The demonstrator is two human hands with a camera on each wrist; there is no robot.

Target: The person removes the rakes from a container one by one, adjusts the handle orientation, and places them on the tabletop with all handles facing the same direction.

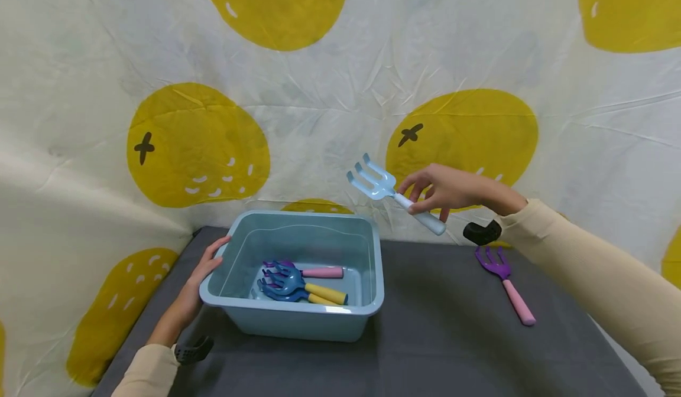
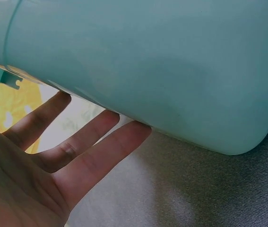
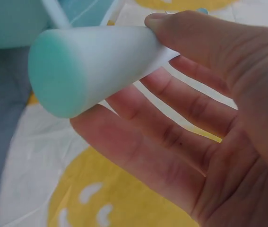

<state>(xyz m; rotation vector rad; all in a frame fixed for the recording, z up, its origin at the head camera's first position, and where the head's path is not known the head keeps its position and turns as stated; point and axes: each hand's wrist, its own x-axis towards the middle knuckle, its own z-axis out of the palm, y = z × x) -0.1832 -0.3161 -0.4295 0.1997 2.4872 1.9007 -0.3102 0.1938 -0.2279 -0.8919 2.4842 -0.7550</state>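
Observation:
My right hand (image 1: pixel 444 189) holds a small light-blue garden hand fork (image 1: pixel 379 185) in the air, right of the basin. The thumb and fingers pinch its pale handle (image 3: pixel 110 56), and the tines point up and left. At the left side of the light-blue plastic basin (image 1: pixel 298 321), my left hand (image 1: pixel 194 285) grips the rim, with several fingertips (image 2: pixel 136 130) against the outer wall. Inside the basin lie blue hand forks (image 1: pixel 287 280) with yellow handles (image 1: pixel 326 294) and a purple one with a pink handle (image 1: pixel 323 272).
Another purple hand fork (image 1: pixel 514 293) with a pink handle lies on the dark grey tablecloth (image 1: pixel 436 332) at the right, beside my right forearm. A white cloth (image 1: pixel 330 143) with yellow fruit prints hangs behind the table and down its left side.

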